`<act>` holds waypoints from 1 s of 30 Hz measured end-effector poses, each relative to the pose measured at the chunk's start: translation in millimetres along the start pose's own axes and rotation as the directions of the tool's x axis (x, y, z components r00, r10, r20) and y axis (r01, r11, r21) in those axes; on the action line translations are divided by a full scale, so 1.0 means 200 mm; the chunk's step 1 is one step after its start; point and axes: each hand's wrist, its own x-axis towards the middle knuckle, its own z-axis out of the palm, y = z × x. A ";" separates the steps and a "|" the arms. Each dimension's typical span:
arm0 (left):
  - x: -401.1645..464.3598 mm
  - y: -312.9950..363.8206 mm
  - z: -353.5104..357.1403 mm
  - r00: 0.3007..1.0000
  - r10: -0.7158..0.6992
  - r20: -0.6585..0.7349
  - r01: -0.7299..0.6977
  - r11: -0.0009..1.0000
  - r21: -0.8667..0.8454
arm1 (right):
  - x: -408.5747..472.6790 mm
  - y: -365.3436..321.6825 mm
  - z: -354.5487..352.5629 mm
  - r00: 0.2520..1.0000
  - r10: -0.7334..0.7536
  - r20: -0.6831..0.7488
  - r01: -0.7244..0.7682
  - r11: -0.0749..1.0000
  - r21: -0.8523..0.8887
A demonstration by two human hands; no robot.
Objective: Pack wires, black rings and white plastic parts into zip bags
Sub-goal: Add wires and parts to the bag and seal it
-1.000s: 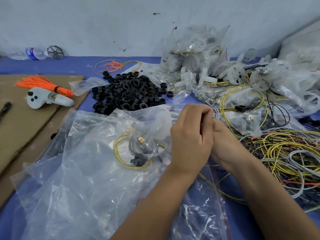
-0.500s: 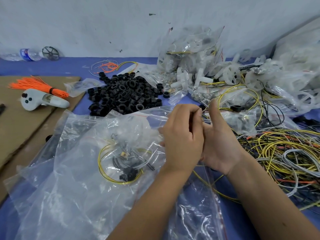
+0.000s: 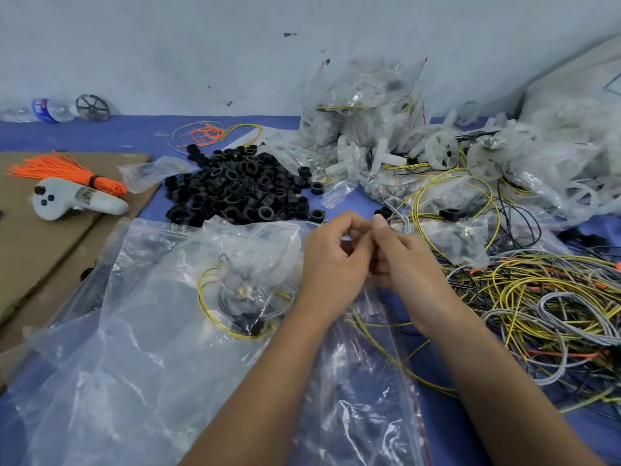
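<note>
Zip bag [image 3: 188, 297], already loaded with a yellow wire loop [image 3: 215, 317] and some dark parts, lies slumped just to the left of the left hand [image 3: 331, 264], its mouth turned toward the fingers, which looks like the reason both hands meet right there. The left hand is curled, fingertips pinched together on what seems to be the bag's edge, and the right hand [image 3: 400, 260] is curled against it, thumb up, pinching the same spot; the plastic is too clear to be sure exactly what either one grips. My guess is they are pressing the seal closed. Beyond the hands sits the heap of black rings [image 3: 242, 186], and further right of that the white plastic parts [image 3: 440, 153]. The tangle of wires [image 3: 544, 297] sprawls just right of the right hand, all within easy reach on the blue counter [image 3: 134, 132].
</note>
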 end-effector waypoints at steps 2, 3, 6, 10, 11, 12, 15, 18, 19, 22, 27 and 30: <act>0.01 -0.01 -0.01 0.999 -0.027 0.022 0.027 1.000 -0.007 | 0.01 0.01 -0.01 0.976 -0.124 -0.178 0.101 0.986 -0.133; 0.01 -0.01 -0.01 0.999 -0.028 0.026 0.028 1.000 0.006 | 0.01 0.02 -0.03 0.947 -0.181 -0.267 0.129 0.971 -0.201; 0.01 -0.01 -0.01 0.997 -0.030 0.069 0.028 0.999 0.025 | 0.04 0.03 -0.07 0.871 -0.314 -0.378 0.151 0.903 -0.403; 0.00 -0.01 0.01 0.978 -0.019 0.207 0.016 1.000 0.014 | 0.12 0.00 -0.08 0.800 -0.471 -0.373 0.107 0.723 -0.683; 0.00 -0.01 0.01 0.975 -0.006 0.221 0.004 1.000 0.013 | 0.15 -0.02 -0.06 0.789 -0.495 -0.364 0.100 0.688 -0.718; 0.00 -0.01 0.01 0.976 0.005 0.218 -0.009 1.000 0.018 | 0.19 -0.05 -0.05 0.786 -0.512 -0.347 0.100 0.659 -0.746; 0.01 -0.03 0.01 0.992 0.004 0.130 -0.016 0.996 0.091 | 0.37 -0.11 -0.03 0.807 -0.525 -0.270 0.106 0.579 -0.808; 0.02 -0.06 0.00 1.000 -0.012 0.023 0.009 0.990 0.141 | 0.59 -0.16 -0.05 0.880 -0.441 -0.173 0.093 0.520 -0.849; 0.03 -0.07 0.00 1.000 -0.011 0.010 0.010 0.990 0.140 | 0.66 -0.18 -0.07 0.890 -0.432 -0.149 0.075 0.460 -0.885; 0.03 -0.08 0.00 1.000 -0.001 0.019 -0.002 0.988 0.154 | 0.85 -0.21 -0.13 0.918 -0.386 -0.089 -0.033 0.148 -0.988; 0.03 -0.09 0.00 1.000 -0.014 0.022 0.010 0.986 0.169 | 1.00 -0.14 -0.24 0.999 0.021 -0.042 -0.045 0.164 -0.985; 0.03 -0.09 0.01 1.000 -0.011 0.019 0.008 0.983 0.184 | 1.00 -0.11 -0.25 0.999 0.007 -0.039 -0.039 0.132 -0.990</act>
